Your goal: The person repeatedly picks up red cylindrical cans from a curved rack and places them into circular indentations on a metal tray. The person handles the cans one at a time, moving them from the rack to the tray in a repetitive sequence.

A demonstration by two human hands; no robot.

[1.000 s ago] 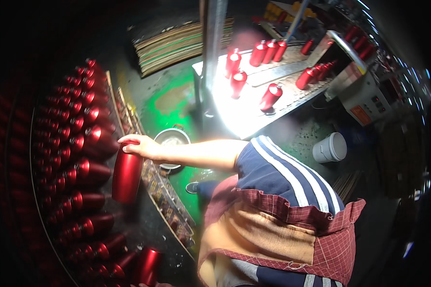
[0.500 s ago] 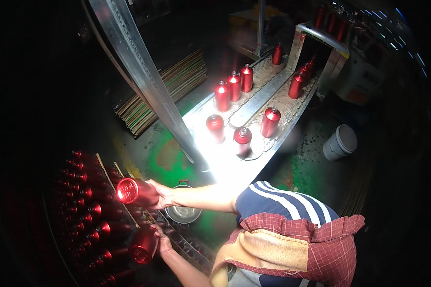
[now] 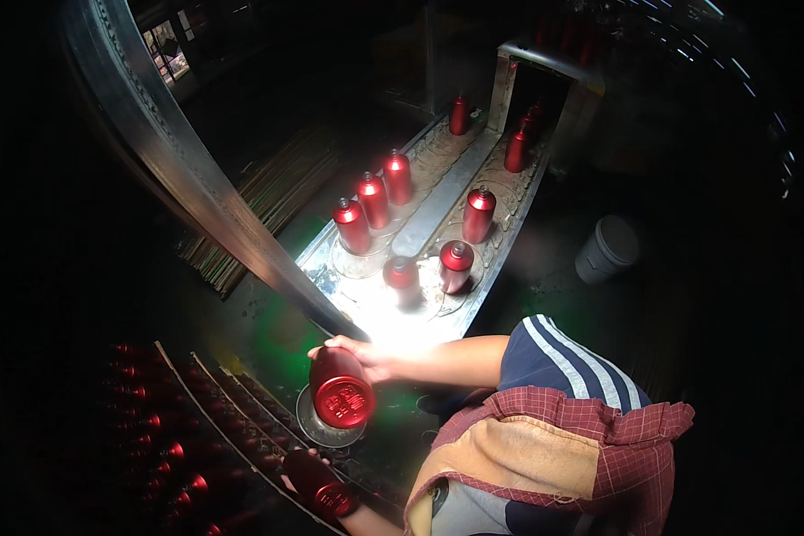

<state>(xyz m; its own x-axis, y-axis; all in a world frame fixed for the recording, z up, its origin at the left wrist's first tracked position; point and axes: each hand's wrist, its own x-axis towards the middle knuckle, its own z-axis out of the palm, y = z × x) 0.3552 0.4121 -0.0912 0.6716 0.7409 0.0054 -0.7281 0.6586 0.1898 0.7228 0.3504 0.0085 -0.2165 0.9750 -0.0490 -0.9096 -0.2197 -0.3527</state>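
My right hand (image 3: 364, 355) is wrapped round a red metallic bottle (image 3: 339, 375), its embossed base turned toward me. Lower down, my left hand (image 3: 311, 457) grips a second red bottle (image 3: 317, 482), tilted with the base to the lower right; part of that hand is hidden behind it. A round metal basin (image 3: 317, 424) sits below the right-hand bottle, partly covered by it. At the lower left, many more red bottles (image 3: 174, 451) lie in dim rows, their shiny ends showing. Several red bottles (image 3: 353, 225) stand upright on the conveyor beyond my right arm.
The conveyor (image 3: 424, 221) runs into a metal-framed opening (image 3: 545, 58) at the far end; glare washes out its near end. A metal post (image 3: 188, 170) slants down on the left. Behind it lies a stack of flat strips (image 3: 259, 201). A white bucket (image 3: 606, 250) stands right.
Both hands have moved right, away from the rows of bottles, each still holding its bottle. The right-hand bottle now hangs over the basin. My view has shifted, and the light on the rows is dimmer.
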